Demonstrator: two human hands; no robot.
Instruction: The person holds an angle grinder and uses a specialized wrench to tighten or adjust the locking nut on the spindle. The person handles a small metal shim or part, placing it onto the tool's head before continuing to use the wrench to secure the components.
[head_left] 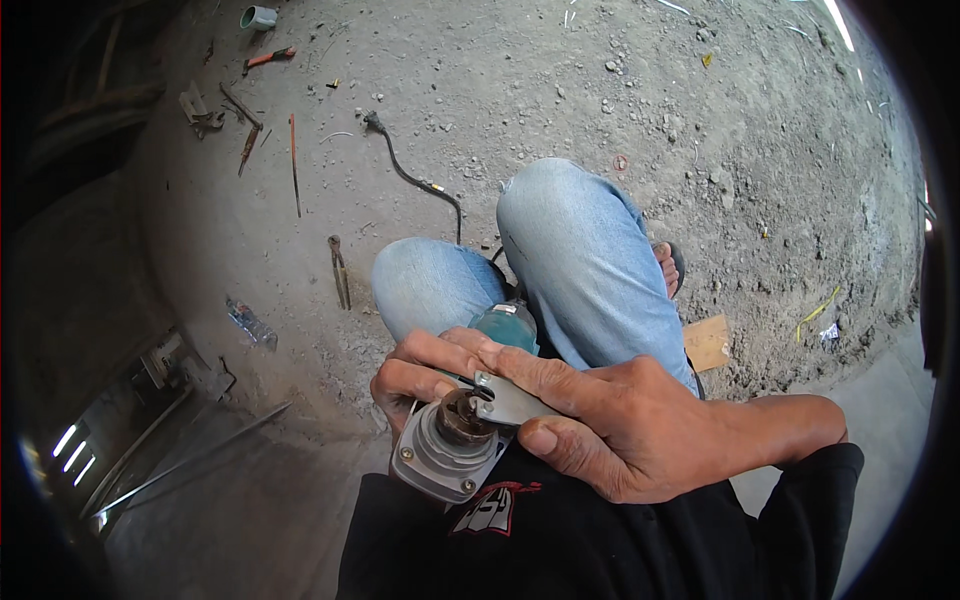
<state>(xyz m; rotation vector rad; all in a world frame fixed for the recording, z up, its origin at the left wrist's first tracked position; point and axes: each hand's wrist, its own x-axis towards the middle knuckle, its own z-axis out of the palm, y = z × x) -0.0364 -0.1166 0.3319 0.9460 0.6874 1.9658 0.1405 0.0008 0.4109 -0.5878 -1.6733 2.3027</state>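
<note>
An angle grinder [436,468] lies in my lap with its grey metal gear head turned up and its teal body [508,326] between my knees. My left hand [412,362] wraps round the grinder just behind the head, fingers curled over its side. Pinched between the thumb and fingers of my right hand [640,428] is a flat metal pin spanner [518,403]. The spanner's forked end lies at the brownish round spindle part [462,418] on the head; whether its pins sit in holes cannot be seen. No disc shows on the grinder.
A black cord with a plug [374,122] runs over the dusty ground beyond my knees. To the left lie pincers [340,272], a thin orange rod [295,165], a plastic bottle [251,325] and an orange-handled tool [270,58]. A cardboard piece [708,342] is at the right.
</note>
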